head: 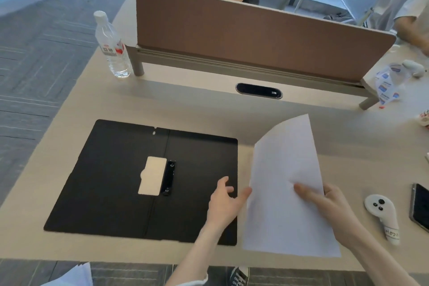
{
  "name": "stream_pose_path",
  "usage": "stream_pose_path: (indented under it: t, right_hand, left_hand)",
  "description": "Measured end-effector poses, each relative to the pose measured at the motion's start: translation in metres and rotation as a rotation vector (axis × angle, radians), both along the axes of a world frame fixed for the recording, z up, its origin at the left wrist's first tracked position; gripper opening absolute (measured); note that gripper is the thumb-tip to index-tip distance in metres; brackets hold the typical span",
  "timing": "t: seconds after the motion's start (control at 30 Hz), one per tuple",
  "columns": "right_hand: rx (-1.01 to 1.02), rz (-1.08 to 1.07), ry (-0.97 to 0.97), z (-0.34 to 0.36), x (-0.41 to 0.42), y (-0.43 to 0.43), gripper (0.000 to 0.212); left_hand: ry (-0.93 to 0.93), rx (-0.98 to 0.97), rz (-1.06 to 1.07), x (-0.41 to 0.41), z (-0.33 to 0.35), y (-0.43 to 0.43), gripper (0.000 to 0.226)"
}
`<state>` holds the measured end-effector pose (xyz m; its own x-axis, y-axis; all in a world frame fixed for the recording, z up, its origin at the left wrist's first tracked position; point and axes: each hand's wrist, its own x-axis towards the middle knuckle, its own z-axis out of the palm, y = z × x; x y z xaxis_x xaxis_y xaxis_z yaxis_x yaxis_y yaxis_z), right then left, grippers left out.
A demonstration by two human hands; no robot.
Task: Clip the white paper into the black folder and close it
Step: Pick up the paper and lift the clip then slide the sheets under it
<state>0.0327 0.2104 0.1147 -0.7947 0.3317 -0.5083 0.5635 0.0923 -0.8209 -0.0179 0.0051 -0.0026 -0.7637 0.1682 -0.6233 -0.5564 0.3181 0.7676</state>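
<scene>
At the upper left of the frame I see a clear water bottle [112, 46] with a red and white label; I can't read its print. Below it, at centre left, the black folder [111, 176] lies open and flat on the desk [209, 111], its clip mechanism [169, 177] near the spine with a pale raised plate beside it. My left hand [224, 204] hovers over the folder's lower right corner, fingers spread and holding nothing, thumb just at the paper's edge. To its right, my right hand [325, 202] pinches the white paper [285, 181] at its right edge, the sheet lifted and tilted beside the folder, not yet over it.

Risks as I judge them: gripped at 1 edge only, the sheet may sag or crease as it swings across. It could land skewed under the clip, or the clip could snap down before the paper is seated.

At lower right, a white handheld controller [380, 216] carries a handwritten tag, roughly "Hoz", not fully legible. A phone [421, 206] lies at the frame's right edge.
</scene>
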Motion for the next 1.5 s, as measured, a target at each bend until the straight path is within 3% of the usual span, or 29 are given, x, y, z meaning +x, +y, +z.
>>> stream_pose_path:
  t: [0.07,0.13,0.2,0.27,0.33,0.43,0.5,0.7,0.97,1.03,1.13,1.17,1.3,1.5]
  right_hand:
    - [-0.035,0.045,0.008,0.017,-0.005,-0.021,0.046]
    - [-0.061,0.092,0.019,0.028,-0.012,-0.041,0.049]
    - [-0.085,0.1,0.032,0.034,-0.018,-0.056,0.033]
    - [-0.093,0.076,0.032,0.034,-0.023,-0.066,0.024]
    - [-0.06,0.063,-0.007,0.026,-0.026,-0.071,0.022]
    - [0.004,0.086,-0.131,-0.003,-0.025,-0.075,0.028]
    - [-0.012,0.059,-0.225,-0.026,-0.024,-0.081,0.033]
    - [-0.094,-0.022,-0.251,-0.078,-0.033,-0.104,0.034]
    - [0.027,-0.087,-0.163,-0.121,-0.038,-0.135,0.027]
    - [0.03,-0.103,-0.102,-0.121,-0.036,-0.137,0.026]
    - [0.014,-0.131,-0.047,-0.12,-0.032,-0.128,0.03]
    - [0.009,-0.139,-0.049,-0.12,-0.031,-0.124,0.029]
    - [0.012,-0.16,-0.096,-0.128,-0.024,-0.111,0.027]
    - [-0.014,-0.231,-0.114,-0.141,-0.016,-0.106,0.034]
  left_hand:
    - [-0.334,0.252,-0.033,-0.004,0.007,-0.006,0.089]
    - [-0.563,0.588,-0.05,0.001,0.009,-0.017,0.075]
    - [-0.66,0.824,0.045,0.005,0.009,-0.033,0.063]
    - [-0.587,0.912,0.165,0.005,0.005,-0.051,0.053]
    - [-0.365,0.812,0.257,0.0,0.006,-0.073,0.041]
    - [-0.016,0.505,0.263,-0.013,0.013,-0.098,0.017]
    - [0.085,0.436,0.238,-0.018,0.015,-0.11,0.015]
    - [0.06,0.368,0.182,-0.027,-0.004,-0.142,0.017]
    - [0.137,0.204,0.148,-0.025,-0.021,-0.146,0.01]
    - [0.205,0.019,0.163,-0.031,-0.025,-0.154,0.018]
    - [0.425,-0.522,0.215,-0.044,-0.033,-0.167,0.029]
    - [0.474,-0.613,0.206,-0.049,-0.035,-0.168,0.033]
    - [0.444,-0.779,-0.036,-0.061,-0.046,-0.156,0.05]
    - [0.473,-0.806,-0.104,-0.071,-0.052,-0.147,0.037]
